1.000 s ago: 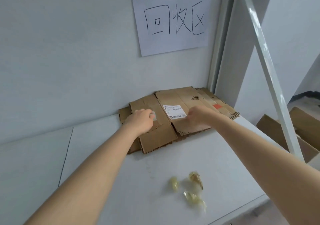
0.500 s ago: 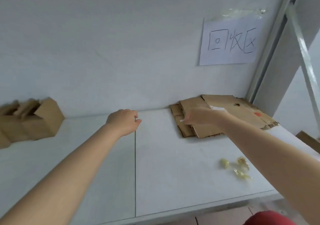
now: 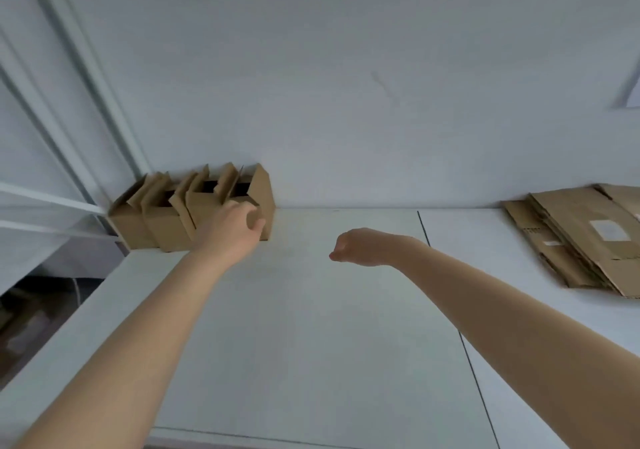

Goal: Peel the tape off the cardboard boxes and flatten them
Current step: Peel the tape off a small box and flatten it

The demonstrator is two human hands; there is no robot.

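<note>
Head view: a pale wall (image 3: pixel 346 85) stands beyond both hands, and a white tabletop (image 3: pixel 311 344) lies under them. A dark seam (image 3: pixel 450 310) in the tabletop passes beneath the right forearm. A stack of flattened cardboard (image 3: pixel 571 241) lies well to the right of the right hand, against the wall. A row of upright cardboard boxes (image 3: pixel 166 220) with raised top flaps stands against the wall, behind and to the left of the left hand.

The left hand (image 3: pixel 235 229) overlaps the front of the rightmost box (image 3: pixel 266 189) with curved fingers. Blur hides whether it touches or grips the box. The right hand (image 3: pixel 360 246) hovers over the tabletop, clenched, with nothing visible in it. A white label (image 3: pixel 609 230) sits on the flattened cardboard.
</note>
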